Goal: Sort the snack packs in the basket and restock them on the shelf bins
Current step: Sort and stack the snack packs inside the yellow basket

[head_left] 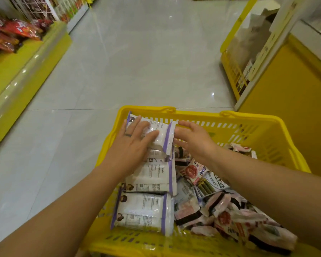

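Far off to the left of the left hand (132, 143), red snack bags (11, 33) are lying on a yellow shelf (17, 71). That hand, fingers straight and spread, is pressing flat on the top white-and-purple snack pack (164, 133), which is resting on a row of like packs (146, 212) inside the yellow basket (258, 117). Just beside it, the right hand (195, 139), fingers straight, is touching the pack's purple edge. Beneath its wrist, pink-and-brown packs (220, 206) are lying jumbled.

One basket (252, 118), left hand (131, 144), right hand (195, 140), about six white packs (150, 174).
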{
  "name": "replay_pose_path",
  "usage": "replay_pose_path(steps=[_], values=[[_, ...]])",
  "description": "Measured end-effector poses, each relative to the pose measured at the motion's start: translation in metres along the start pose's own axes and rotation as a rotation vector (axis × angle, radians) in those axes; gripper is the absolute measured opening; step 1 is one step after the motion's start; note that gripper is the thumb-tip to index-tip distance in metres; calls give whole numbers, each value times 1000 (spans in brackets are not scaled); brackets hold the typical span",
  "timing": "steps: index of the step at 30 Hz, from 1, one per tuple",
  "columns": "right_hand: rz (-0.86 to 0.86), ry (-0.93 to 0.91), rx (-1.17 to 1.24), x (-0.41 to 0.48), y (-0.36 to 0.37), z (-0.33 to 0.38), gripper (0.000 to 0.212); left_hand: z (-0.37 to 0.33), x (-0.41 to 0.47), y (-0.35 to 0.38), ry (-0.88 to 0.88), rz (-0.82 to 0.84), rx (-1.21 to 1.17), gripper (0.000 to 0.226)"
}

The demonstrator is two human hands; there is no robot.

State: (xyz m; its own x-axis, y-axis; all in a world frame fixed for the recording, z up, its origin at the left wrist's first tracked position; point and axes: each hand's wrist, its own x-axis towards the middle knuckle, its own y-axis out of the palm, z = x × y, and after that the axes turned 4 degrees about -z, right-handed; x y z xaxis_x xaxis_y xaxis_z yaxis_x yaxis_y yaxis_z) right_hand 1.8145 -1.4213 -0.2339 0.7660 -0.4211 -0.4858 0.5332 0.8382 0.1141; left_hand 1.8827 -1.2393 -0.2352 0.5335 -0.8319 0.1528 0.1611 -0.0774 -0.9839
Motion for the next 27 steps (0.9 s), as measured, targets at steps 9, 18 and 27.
replay_pose_path(steps=[9, 18, 27], values=[[347, -58, -1453, 3, -101, -7, 32, 6, 11, 19, 58, 80, 74, 77], [362, -3, -1880, 9, -130, -36, 94, -10, 9, 20, -87, 120, 56, 80], [283, 188, -1885, -1, -118, -2, 41, -91, 11, 14, 288, -24, -253, 49]])
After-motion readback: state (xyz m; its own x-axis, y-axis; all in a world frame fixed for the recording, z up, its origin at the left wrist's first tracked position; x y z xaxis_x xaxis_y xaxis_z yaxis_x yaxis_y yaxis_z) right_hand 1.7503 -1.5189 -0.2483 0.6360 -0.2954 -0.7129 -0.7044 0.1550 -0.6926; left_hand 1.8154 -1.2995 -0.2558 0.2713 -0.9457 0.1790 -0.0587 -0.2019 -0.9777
